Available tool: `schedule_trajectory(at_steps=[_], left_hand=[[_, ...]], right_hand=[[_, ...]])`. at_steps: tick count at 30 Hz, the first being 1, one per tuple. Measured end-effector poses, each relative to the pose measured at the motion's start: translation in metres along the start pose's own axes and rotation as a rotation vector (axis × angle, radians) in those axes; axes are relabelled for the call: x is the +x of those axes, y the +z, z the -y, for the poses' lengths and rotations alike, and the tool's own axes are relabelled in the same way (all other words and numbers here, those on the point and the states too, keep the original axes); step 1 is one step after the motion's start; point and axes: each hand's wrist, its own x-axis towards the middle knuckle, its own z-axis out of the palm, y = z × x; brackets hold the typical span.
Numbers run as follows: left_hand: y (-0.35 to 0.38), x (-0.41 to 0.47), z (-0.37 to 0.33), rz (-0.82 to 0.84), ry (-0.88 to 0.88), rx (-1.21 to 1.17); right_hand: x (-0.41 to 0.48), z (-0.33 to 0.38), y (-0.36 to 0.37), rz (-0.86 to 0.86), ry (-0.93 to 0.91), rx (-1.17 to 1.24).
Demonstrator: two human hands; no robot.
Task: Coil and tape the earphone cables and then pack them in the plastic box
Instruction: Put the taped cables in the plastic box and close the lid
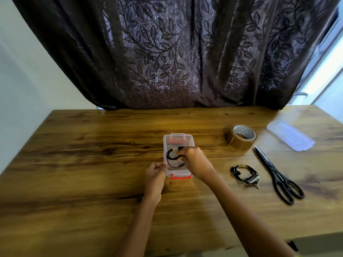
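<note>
A small clear plastic box (168, 140) with orange latches sits open at the middle of the wooden table. Inside it lies a coiled black earphone cable (171, 157). My right hand (194, 161) reaches into the box from the right, its fingers curled around that coil. My left hand (155, 174) grips the box's near left corner. A second coiled black earphone cable (245, 175), taped, lies on the table to the right of the box.
A roll of brown tape (241, 137) stands at the right back. Black scissors (278, 175) lie to the right of the second coil. The clear box lid (290, 135) rests at the far right. A dark patterned curtain (185, 52) hangs behind the table (83, 154).
</note>
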Motion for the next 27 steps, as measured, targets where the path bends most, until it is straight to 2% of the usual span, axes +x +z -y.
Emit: schedule_trajectory(at_steps=[5, 15, 17, 22, 27], left_hand=[[-0.001, 0.001, 0.002, 0.001, 0.025, 0.025], [-0.001, 0.002, 0.005, 0.005, 0.033, 0.025], [-0.001, 0.002, 0.005, 0.008, 0.028, 0.025], [0.000, 0.001, 0.003, -0.002, 0.022, -0.001], [0.000, 0.003, 0.004, -0.011, 0.007, 0.012]], right_hand=[[0.008, -0.005, 0.010, 0.148, 0.027, -0.155], [0.026, -0.006, 0.014, 0.329, 0.053, -0.235], [0.026, -0.003, 0.013, 0.288, 0.070, -0.204], [0.027, -0.007, 0.011, 0.055, 0.074, -0.250], [0.025, -0.011, 0.013, 0.138, 0.060, -0.183]])
